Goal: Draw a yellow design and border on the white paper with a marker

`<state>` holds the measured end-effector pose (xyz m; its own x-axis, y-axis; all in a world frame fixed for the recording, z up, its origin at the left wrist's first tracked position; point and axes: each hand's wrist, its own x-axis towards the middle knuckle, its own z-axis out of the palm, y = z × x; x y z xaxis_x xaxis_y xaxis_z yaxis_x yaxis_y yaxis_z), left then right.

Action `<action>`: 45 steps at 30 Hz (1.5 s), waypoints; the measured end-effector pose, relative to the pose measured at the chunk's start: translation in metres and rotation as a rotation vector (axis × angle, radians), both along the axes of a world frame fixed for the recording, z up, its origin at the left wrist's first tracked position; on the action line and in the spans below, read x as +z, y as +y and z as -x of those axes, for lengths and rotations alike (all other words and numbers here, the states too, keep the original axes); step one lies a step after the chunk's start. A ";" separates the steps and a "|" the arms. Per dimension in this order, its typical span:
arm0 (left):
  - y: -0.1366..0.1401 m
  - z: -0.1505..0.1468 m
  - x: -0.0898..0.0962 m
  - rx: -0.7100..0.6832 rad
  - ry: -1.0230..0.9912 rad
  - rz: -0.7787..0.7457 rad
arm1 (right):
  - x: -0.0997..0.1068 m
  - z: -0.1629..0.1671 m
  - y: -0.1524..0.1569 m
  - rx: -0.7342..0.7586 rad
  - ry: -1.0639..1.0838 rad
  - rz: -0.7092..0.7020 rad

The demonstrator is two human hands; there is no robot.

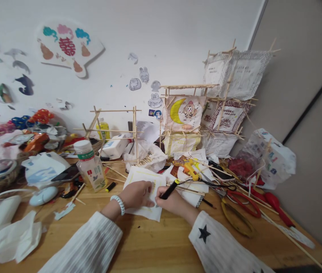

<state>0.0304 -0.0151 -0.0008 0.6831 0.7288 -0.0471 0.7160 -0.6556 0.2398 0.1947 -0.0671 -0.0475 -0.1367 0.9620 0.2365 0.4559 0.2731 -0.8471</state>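
A sheet of white paper [142, 178] with faint yellow marks near its edges lies on the wooden table. My left hand [136, 195], a pale coiled band at the wrist, rests on the sheet with its fingers spread toward the middle. My right hand [172, 203] grips a black marker [170, 189] with a yellow end pointing up. The marker's tip is hidden behind my fingers, at the sheet's right side. A black and yellow marker cap [110, 187] lies left of the paper.
Left stand a plastic bottle [91, 167] and a light blue mouse [44, 196]. A yellow glue gun [189, 168], red-handled scissors [243, 203] and yellow-handled pliers [236, 220] lie to the right. Behind are a bare stick frame [114, 110] and a decorated lantern [186, 113].
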 end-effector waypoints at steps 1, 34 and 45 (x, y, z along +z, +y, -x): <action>0.000 0.000 0.000 0.003 0.003 0.001 | 0.000 0.000 0.000 -0.010 -0.001 -0.001; -0.001 -0.001 0.000 -0.014 0.033 -0.012 | 0.004 -0.001 0.001 -0.069 -0.036 0.021; 0.003 0.001 -0.004 -0.017 0.008 -0.021 | 0.002 0.000 0.003 -0.086 -0.041 0.000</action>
<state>0.0297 -0.0123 -0.0051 0.6952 0.7179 -0.0372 0.7065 -0.6728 0.2197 0.1944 -0.0644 -0.0459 -0.0631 0.9705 0.2327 0.5124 0.2316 -0.8270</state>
